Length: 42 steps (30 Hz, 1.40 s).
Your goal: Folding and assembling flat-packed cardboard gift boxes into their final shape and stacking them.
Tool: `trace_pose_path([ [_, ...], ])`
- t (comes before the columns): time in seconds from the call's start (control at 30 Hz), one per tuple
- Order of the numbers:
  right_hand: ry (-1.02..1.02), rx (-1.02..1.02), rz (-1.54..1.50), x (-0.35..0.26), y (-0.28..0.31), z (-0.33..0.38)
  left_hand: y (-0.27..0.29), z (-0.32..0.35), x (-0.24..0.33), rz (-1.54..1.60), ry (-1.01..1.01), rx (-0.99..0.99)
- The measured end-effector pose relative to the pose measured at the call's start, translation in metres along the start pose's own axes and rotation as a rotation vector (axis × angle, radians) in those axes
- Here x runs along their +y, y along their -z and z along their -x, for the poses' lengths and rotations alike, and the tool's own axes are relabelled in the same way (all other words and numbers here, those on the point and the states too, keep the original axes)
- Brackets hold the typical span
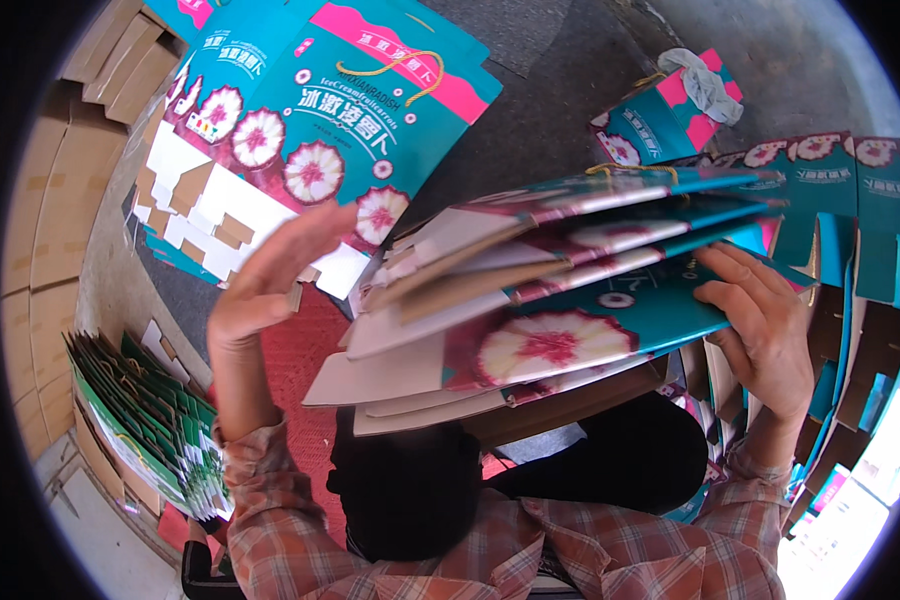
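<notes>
Several flattened cartons (pixel 600 310), teal with pink-and-white radish slice prints, fan out in a loose stack above my lap. At the stack's right edge, my right hand (pixel 755 320) is closed on them, fingers lying over a teal panel. My left hand (pixel 270 280) is raised on the other side with its fingers stretched out and somewhat blurred. It holds nothing and looks apart from the stack's pale flaps. Beyond it, more flat teal cartons (pixel 380 100) with a yellow cord handle lie in a pile, their white and brown flaps toward me.
Brown cardboard boxes (pixel 55 200) are stacked along the left. Green folded cartons (pixel 150 430) stand in a row at lower left. At far right are standing teal cartons (pixel 810 220); a grey cloth (pixel 705 85) lies on another carton. Red matting (pixel 305 370) covers floor beneath me.
</notes>
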State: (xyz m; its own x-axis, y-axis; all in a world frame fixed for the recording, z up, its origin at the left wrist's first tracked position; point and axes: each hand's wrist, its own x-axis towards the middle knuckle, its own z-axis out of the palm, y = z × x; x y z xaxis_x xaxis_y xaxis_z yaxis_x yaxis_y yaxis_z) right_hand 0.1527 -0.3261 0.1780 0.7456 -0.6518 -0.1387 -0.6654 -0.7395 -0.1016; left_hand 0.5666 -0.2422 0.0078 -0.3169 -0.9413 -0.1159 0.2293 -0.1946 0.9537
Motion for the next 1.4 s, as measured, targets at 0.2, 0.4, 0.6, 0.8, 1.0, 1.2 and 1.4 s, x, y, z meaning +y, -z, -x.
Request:
trace_pose_path([
  [0.2,0.011,0.013,0.069,0.006,-0.002,0.0,-0.089,-0.094,0.105,-0.866,-0.102,-0.282],
  [0.4,0.078,0.051,0.007,0.009,-0.005,0.008,-0.14,-0.129,0.096,-1.358,-0.097,-0.217],
  [0.6,0.1,0.063,0.024,0.014,0.017,0.027,-0.123,-0.146,0.089,-1.364,-0.167,-0.209],
  [0.8,0.08,0.073,0.048,0.021,0.006,0.035,-0.108,-0.141,0.084,-1.26,-0.388,-0.122],
  [1.0,0.084,0.061,0.037,0.024,0.008,0.027,-0.109,-0.133,0.092,-1.245,-0.299,-0.087],
  [1.2,0.116,0.025,0.018,0.032,-0.003,0.006,-0.118,-0.131,0.095,-1.252,-0.191,-0.202],
  [1.4,0.111,0.284,0.215,0.035,-0.016,0.0,-0.124,-0.123,0.106,-1.107,0.058,-0.322],
])
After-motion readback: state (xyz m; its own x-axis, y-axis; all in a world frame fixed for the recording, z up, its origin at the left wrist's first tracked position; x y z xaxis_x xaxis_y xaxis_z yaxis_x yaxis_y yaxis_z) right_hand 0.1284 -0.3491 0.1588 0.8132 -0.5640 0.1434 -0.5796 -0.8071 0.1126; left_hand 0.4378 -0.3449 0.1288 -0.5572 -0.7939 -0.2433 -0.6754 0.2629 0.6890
